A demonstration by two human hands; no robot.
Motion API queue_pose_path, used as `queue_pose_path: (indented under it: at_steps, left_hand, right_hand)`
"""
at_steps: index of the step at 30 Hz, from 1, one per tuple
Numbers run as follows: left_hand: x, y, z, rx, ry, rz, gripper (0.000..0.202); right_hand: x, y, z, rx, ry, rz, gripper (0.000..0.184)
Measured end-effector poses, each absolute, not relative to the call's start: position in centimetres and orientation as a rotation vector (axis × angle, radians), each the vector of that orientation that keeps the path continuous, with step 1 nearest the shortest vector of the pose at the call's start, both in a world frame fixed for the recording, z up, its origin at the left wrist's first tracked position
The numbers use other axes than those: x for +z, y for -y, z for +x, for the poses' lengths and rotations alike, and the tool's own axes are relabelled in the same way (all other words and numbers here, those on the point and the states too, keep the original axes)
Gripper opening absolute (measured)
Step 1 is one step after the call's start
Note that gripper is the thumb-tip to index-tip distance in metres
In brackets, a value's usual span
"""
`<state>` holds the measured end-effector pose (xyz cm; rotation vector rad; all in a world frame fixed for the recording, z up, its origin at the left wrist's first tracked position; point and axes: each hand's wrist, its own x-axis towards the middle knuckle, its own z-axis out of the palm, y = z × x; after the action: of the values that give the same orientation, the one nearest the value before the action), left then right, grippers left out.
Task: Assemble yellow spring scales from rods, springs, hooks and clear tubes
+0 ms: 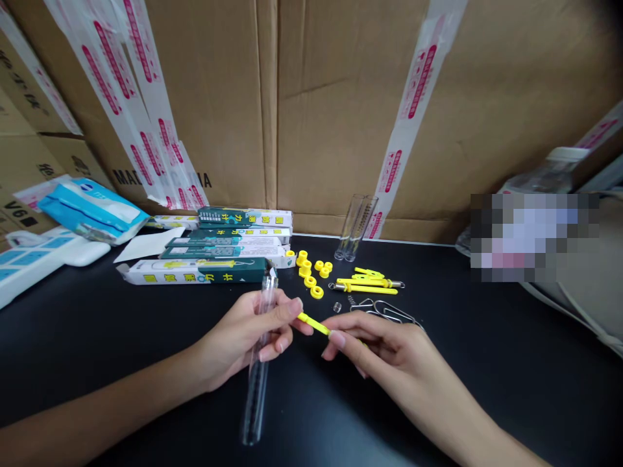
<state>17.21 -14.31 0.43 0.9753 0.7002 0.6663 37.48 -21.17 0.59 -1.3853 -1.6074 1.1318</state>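
Note:
My left hand is closed round a clear plastic tube that slants down toward me. Its thumb and forefinger also pinch one end of a thin yellow plastic rod. The other end of that rod sits between the thumb and fingers of my right hand, so both hands hold it. Beyond my hands lie several yellow ring caps and more yellow rods, some fitted with springs. A small loose spring and several metal wire hooks rest just past my right hand.
Two clear tubes stand upright near the cardboard wall. Several printed narrow boxes lie at the back left. Farther left are a blue packet and a white power strip. A plastic bottle and a pale bag are at the right.

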Motion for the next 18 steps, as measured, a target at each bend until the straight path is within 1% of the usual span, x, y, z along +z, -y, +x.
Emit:
queue_pose_path:
  at_steps: [3, 8, 10, 13, 18]
  left_hand:
    - [0.3, 14.4, 17.3, 0.697, -0.713, 0.953, 0.045]
    - [0.7, 14.1, 17.2, 0.834, -0.731, 0.807, 0.034]
    - [0.9, 13.8, 17.0, 0.887, -0.748, 0.783, 0.033]
    - [1.0, 13.4, 16.7, 0.954, -0.784, 0.765, 0.033]
    - [0.5, 12.9, 16.5, 1.006, -0.69, 0.752, 0.023]
  right_hand:
    - [0.8, 21.2, 37.5, 1.149, 1.584, -1.392, 0.031]
    - [0.8, 20.7, 37.8, 1.284, 1.423, -1.393, 0.043]
    - [0.8, 20.4, 37.9, 1.361, 1.322, -1.367, 0.046]
    - [0.9, 20.0, 37.9, 1.44, 1.174, -1.328, 0.047]
    - [0.9, 19.8, 37.7, 1.557, 1.003, -1.297, 0.046]
